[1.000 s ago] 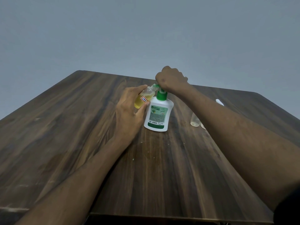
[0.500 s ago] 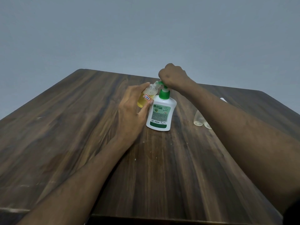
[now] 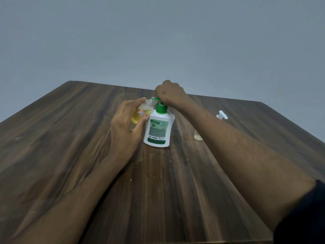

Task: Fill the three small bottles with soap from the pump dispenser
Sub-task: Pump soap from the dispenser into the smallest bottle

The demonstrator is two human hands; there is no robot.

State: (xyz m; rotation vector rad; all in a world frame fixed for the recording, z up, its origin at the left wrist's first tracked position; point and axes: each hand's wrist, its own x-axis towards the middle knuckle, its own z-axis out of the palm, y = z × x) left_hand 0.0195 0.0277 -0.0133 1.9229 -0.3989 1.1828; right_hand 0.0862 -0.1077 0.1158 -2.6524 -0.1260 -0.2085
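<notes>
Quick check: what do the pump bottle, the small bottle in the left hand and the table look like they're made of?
Pump bottle: opaque white plastic, slightly glossy, with a green plastic pump. Small bottle: clear, likely plastic; yellow liquid shows through. Table: dark wood grain, matte, possibly laminate.

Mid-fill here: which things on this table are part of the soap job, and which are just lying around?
In the job:
- pump dispenser, right hand on its pump
- small bottle, partly filled with yellow soap, tilted at the spout in the left hand
- clear bottle behind the right forearm, waiting

Lying about:
- white spray top on the table
</notes>
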